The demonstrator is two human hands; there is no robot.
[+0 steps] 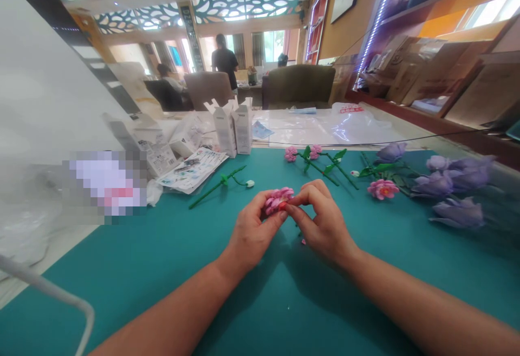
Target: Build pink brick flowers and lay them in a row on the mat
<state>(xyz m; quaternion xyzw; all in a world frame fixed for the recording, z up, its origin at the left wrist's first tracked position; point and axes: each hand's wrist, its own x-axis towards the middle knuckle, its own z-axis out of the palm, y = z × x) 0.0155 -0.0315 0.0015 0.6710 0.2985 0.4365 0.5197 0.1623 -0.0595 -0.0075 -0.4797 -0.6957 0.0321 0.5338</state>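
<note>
Both my hands meet over the middle of the teal mat [170, 269]. My left hand [252, 232] grips a pink brick-built flower head [277, 199] between thumb and fingers. My right hand [323, 223] pinches the same flower head from the right, fingertips pressed on its petals. A small pink piece [303, 241] lies on the mat just under my right hand. A green stem with a white bud [221, 183] lies to the upper left of my hands.
Beyond my hands lie pink flowers on green stems [312, 160], a loose pink bloom [382, 188] and purple flowers [442, 188] at the right. Instruction sheets [193, 169], two open white boxes [233, 127] and plastic bags [325, 125] sit further back. People stand and sit far behind.
</note>
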